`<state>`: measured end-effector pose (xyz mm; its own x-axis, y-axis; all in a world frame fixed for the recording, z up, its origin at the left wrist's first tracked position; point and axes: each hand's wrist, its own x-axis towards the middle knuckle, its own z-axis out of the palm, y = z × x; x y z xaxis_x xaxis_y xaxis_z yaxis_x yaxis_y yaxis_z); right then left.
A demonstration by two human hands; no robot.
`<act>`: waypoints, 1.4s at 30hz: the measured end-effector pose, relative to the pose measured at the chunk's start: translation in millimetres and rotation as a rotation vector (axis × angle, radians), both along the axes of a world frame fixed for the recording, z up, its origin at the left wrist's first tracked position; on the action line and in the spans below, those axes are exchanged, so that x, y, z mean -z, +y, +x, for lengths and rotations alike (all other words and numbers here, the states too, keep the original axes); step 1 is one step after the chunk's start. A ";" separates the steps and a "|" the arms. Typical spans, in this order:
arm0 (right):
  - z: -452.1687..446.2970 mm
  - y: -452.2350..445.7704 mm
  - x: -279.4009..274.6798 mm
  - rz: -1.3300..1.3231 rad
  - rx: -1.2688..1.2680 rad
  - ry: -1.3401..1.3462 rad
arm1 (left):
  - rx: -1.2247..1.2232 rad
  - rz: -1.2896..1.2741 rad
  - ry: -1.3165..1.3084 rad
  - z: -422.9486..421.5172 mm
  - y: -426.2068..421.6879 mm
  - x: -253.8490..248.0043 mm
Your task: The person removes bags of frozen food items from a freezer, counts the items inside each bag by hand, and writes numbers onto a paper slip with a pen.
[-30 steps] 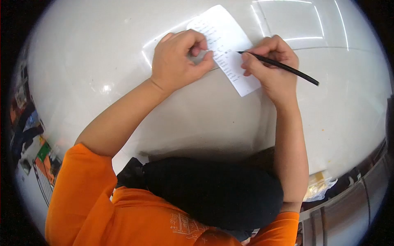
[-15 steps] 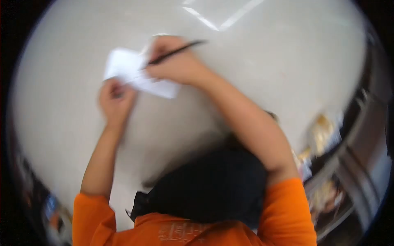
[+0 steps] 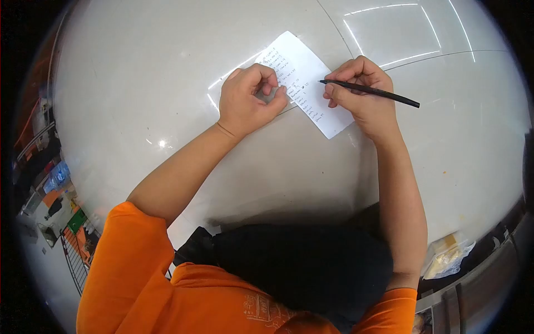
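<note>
In the head view, the sheet of paper (image 3: 309, 62) lies on the glossy pale surface (image 3: 278, 167) ahead of you, turned at a slant between your two hands, its short handwritten lines running down the side nearer your left. Your right hand (image 3: 360, 99) has the black pen (image 3: 389, 95) pinched between thumb and fingers near the writing end, with the point over the sheet just right of the handwriting; whether it touches the paper, you cannot tell from here. For neat marks, it would be best to let the side of that hand bear lightly on the surface and move the pen from the fingers, with the grip firm but not tight. Your left hand (image 3: 251, 101) is loosely curled at the sheet's left edge, a narrow gap between thumb and forefinger and nothing visible in it; whether it presses on the paper is unclear. Smooth paper on so slick a surface would likely slide, so a fingertip laid flat on that margin, clear of the writing, should steady it. As for pose, your left forearm reaches diagonally inward from the elbow, while your right forearm runs nearly straight ahead, wrist turned slightly in, pen slanting back over the hand.
</note>
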<state>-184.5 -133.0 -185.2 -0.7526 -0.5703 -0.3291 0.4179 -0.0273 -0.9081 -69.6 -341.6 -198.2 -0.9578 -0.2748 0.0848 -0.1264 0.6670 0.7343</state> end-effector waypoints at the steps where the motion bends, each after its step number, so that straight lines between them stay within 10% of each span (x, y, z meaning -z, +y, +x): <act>1: 1.2 -0.2 0.0 0.020 -0.006 0.017 | 0.007 -0.001 0.000 -0.4 0.2 -1.0; 42: 18.0 -8.8 4.5 0.173 0.016 0.232 | 0.058 -0.046 0.043 -4.8 0.1 -4.9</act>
